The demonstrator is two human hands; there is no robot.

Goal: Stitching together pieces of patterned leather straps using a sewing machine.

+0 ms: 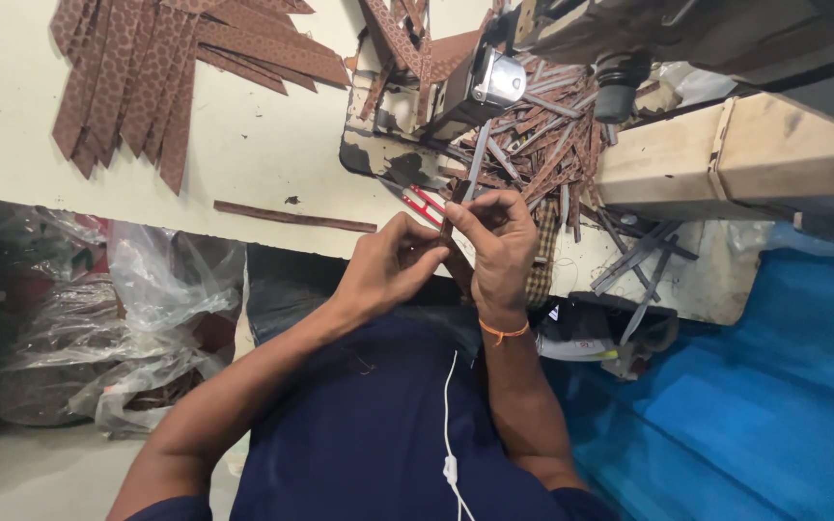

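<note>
Table (272,174) spread pale across your twelve o'clock, a sewing machine (629,39) at one o'clock and a fan of brown patterned strips (147,77) at eleven. Below it, at eight o'clock, lay clear plastic bags (147,309). Dead centre, your left hand (388,275) and right hand (499,251) both pinched one narrow brown strip (451,222), fingers closed tight on it. Its long axis ran roughly six to twelve, and the right hand gripped higher, nearer the machine.
</note>
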